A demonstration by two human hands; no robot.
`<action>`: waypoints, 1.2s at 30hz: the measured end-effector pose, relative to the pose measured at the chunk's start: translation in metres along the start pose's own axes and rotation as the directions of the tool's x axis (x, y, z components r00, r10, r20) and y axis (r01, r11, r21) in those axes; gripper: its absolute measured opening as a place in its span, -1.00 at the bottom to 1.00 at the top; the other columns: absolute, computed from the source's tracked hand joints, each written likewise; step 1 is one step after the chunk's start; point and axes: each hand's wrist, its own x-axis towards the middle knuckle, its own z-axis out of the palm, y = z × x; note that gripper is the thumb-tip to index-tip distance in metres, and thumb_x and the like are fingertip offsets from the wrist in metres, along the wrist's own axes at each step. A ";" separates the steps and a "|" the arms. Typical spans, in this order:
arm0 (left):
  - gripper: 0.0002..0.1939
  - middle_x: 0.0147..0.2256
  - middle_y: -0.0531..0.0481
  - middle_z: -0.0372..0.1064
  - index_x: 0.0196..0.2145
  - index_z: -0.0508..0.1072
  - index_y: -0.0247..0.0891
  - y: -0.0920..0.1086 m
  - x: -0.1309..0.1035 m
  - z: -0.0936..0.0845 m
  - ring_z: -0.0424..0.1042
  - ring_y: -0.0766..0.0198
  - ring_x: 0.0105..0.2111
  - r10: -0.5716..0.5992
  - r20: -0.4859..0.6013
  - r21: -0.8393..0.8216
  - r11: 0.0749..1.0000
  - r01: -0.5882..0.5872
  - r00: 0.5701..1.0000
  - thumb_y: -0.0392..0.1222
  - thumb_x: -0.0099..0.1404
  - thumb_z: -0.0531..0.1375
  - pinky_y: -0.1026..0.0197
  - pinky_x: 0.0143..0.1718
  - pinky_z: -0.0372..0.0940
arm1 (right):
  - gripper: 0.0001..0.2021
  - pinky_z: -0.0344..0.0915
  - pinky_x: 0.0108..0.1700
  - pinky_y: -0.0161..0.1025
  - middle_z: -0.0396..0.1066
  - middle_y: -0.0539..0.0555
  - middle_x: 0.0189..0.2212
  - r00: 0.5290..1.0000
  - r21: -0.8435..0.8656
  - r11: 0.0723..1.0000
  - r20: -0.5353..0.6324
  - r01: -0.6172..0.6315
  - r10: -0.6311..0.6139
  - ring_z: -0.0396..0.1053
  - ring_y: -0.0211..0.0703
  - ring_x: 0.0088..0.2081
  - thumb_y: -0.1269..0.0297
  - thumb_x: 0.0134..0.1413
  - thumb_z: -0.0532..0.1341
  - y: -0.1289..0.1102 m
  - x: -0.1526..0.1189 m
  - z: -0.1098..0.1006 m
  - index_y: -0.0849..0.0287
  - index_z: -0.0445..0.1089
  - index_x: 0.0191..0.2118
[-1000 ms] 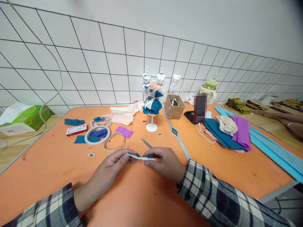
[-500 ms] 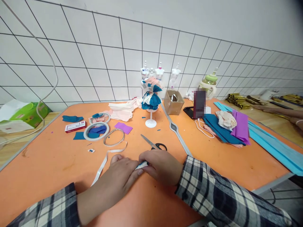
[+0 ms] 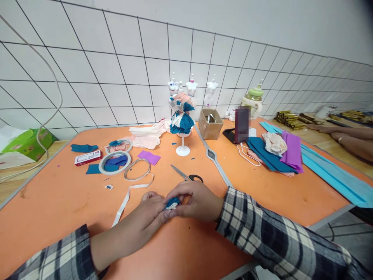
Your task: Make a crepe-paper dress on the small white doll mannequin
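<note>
Between my two hands, low in the centre of the view, is a small blue and white crepe paper piece (image 3: 171,203). My left hand (image 3: 150,216) pinches its left side, thumb against it. The fingertips of my right hand (image 3: 195,200) hold its right and upper edge. Black-handled scissors (image 3: 186,175) lie just beyond my right hand. A white strip (image 3: 125,202) runs beside my left hand. Further back stands a small white dress form (image 3: 182,149) wearing a blue, white and pink paper dress (image 3: 182,120).
Tape rolls (image 3: 101,166), a red and white box (image 3: 88,157) and a purple piece (image 3: 149,157) lie left. A cardboard box (image 3: 210,124), phone (image 3: 241,124), bottle (image 3: 253,102) and folded papers (image 3: 269,155) stand or lie right. Another person's hands (image 3: 344,134) rest far right.
My right fingers have lifted and spread slightly, so more of the blue and white piece shows. The whole view has shifted a little. At far right, the other person's hands show more.
</note>
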 end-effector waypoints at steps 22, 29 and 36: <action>-0.75 0.11 0.00 0.36 -0.02 0.47 0.08 -0.002 -0.001 -0.008 0.08 -0.14 0.23 0.112 -0.220 0.475 0.880 0.006 0.969 -0.12 0.40 0.10 -0.24 0.13 -0.06 | -0.93 0.22 -0.41 -0.41 0.40 -0.07 -0.51 0.994 -0.167 0.986 -0.106 -0.002 -0.016 0.28 -0.35 -0.50 0.36 -0.01 0.36 -0.006 -0.002 0.004 0.16 0.50 -0.34; -0.78 -0.09 -0.01 0.46 -0.23 0.53 -0.07 -0.004 0.002 -0.011 0.22 -0.01 0.11 0.062 -0.263 0.358 0.933 0.038 0.963 -0.18 0.40 0.07 -0.14 0.15 -0.02 | -0.87 0.22 -0.33 -0.35 0.41 -0.01 -0.42 0.990 -0.402 0.910 -0.130 -0.101 0.052 0.32 -0.29 -0.40 0.25 0.19 0.22 -0.009 -0.001 -0.015 0.18 0.46 -0.23; -0.69 -0.29 -0.01 0.39 -0.42 0.44 -0.19 -0.013 0.009 -0.018 0.35 0.16 -0.20 -0.114 -0.376 0.016 0.991 0.130 0.920 -0.08 0.42 0.02 0.13 -0.13 0.24 | -0.77 0.21 -0.24 -0.24 0.39 0.12 -0.21 0.964 -0.904 0.377 -0.117 -0.203 0.238 0.34 -0.03 -0.13 0.26 0.22 0.19 -0.008 -0.005 -0.040 0.07 0.40 -0.01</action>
